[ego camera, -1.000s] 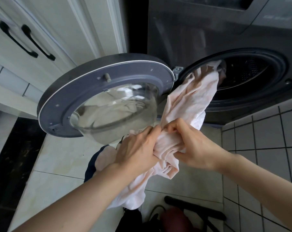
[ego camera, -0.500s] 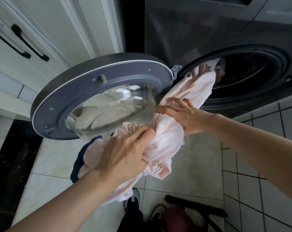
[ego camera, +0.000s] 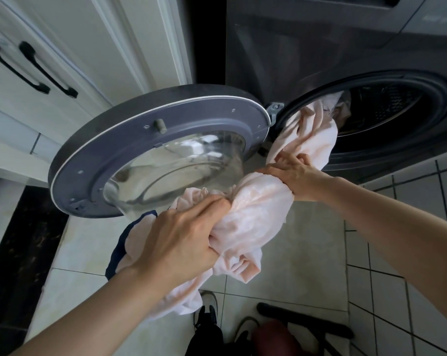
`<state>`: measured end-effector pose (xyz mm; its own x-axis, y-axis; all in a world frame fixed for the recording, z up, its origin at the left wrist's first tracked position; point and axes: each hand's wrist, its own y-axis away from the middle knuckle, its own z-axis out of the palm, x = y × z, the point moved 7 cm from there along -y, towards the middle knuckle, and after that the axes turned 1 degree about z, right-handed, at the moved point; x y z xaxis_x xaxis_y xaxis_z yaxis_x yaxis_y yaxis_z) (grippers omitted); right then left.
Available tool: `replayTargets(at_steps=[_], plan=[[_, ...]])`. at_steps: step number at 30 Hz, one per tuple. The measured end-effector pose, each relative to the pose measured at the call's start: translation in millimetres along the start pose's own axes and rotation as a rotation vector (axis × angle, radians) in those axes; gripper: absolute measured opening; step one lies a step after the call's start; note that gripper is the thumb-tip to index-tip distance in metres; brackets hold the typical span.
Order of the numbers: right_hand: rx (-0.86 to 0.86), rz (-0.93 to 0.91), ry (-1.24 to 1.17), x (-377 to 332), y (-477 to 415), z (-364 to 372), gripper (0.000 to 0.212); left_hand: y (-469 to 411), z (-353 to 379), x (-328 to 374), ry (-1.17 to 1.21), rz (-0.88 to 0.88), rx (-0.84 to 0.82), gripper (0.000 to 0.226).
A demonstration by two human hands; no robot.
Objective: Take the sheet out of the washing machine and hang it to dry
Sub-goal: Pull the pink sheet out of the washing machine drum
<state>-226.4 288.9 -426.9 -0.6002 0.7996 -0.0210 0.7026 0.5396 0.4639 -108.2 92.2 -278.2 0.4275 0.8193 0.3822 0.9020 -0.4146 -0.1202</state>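
Soft pale pink fabric sheet point(ego camera: 258, 214), probably damp-heavy, ropes out of the dark grey washing machine's drum mouth point(ego camera: 434, 98); left hand point(ego camera: 181, 242) and right hand point(ego camera: 294, 173) each clench it; regrip nearest the mouth.

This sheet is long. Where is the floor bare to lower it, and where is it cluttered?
Bare floor tiles lie between the sheet and the smaller tiles, and left under the open door. Crowded: the shoe and dark gear nearest the person.

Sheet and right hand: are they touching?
Touching. The head view shows the right hand gripping the sheet, curled round the bunched cloth with no gap between them.
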Motion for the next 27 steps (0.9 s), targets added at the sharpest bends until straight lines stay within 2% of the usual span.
replayTargets(at_steps=[3, 5, 7, 9, 11, 13, 15, 18, 20, 24, 27], plan=[[0.066, -0.007, 0.003, 11.1, 0.1, -3.8, 0.059, 0.9, 1.7, -4.3, -0.030, -0.036, -0.013, 0.054], [0.078, 0.016, 0.012, 21.3, 0.2, -3.8, 0.057, 0.0, 7.1, -7.2, -0.085, -0.093, -0.084, 0.080], [0.059, 0.037, 0.027, 31.4, 2.7, -4.2, 0.061, -5.8, 13.9, -1.0, -0.136, -0.087, -0.246, 0.104], [0.068, 0.053, 0.048, 39.4, 7.1, -9.8, 0.067, -3.5, 27.7, 2.6, -0.078, -0.103, -0.420, 0.092], [0.104, 0.077, 0.048, 45.5, 13.6, -20.5, 0.080, -3.4, 31.1, 5.3, -0.018, -0.130, -0.486, 0.063], [0.146, 0.058, 0.032, 46.2, 20.8, -32.1, 0.099, -4.0, 33.8, 0.4, -0.036, -0.162, -0.510, 0.064], [0.198, -0.070, 0.095, 34.7, 28.2, -38.5, 0.109, -2.2, 42.4, -12.3, -0.084, -0.191, -0.539, 0.058], [0.344, -0.358, 0.298, 8.3, 45.8, -41.9, 0.097, 3.0, 57.4, -36.5, -0.144, -0.265, -0.581, 0.047], [0.403, -0.440, 0.377, -3.7, 56.3, -38.5, 0.085, 10.1, 65.8, -45.7, -0.156, -0.298, -0.620, 0.049], [0.434, -0.357, 0.402, -25.2, 59.9, -32.5, 0.072, 12.9, 64.2, -42.9, -0.177, -0.312, -0.614, 0.055], [0.483, -0.280, 0.393, -45.4, 57.3, -38.5, 0.061, 11.7, 60.4, -31.2, -0.215, -0.303, -0.567, 0.074]])
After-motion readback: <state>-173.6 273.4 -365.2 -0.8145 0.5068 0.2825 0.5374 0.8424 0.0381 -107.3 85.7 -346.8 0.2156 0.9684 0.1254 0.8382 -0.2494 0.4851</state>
